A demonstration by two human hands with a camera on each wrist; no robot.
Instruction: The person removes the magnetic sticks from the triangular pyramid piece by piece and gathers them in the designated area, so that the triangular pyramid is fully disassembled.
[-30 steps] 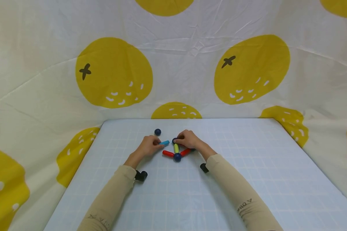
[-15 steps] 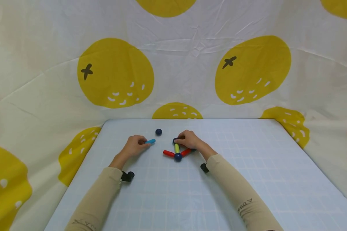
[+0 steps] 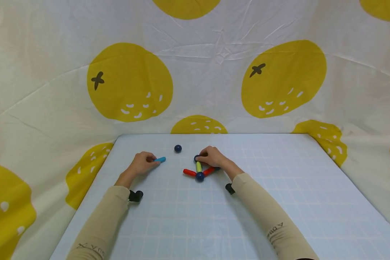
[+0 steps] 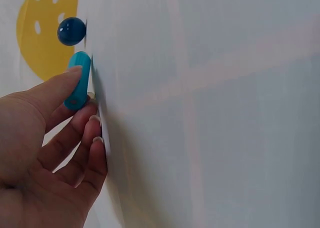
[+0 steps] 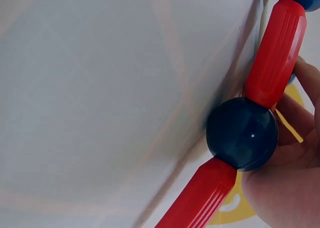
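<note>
Left thumb and fingers pinch the blue rod (image 3: pixel 160 159), left of centre in the head view, left hand (image 3: pixel 141 163) low by the tabletop (image 3: pixel 182 224); right hand (image 3: pixel 212 156), just right of centre, grips the far navy ball (image 3: pixel 196 158) at the top end of the yellow-green rod (image 3: pixel 199 167). That rod runs down to the near navy ball (image 3: pixel 199 176), with left red rod (image 3: pixel 189 173) and right red rod (image 3: pixel 209 171) splayed off it. Loose navy ball (image 3: pixel 178 148) sits upper centre-left, apart from both hands.
</note>
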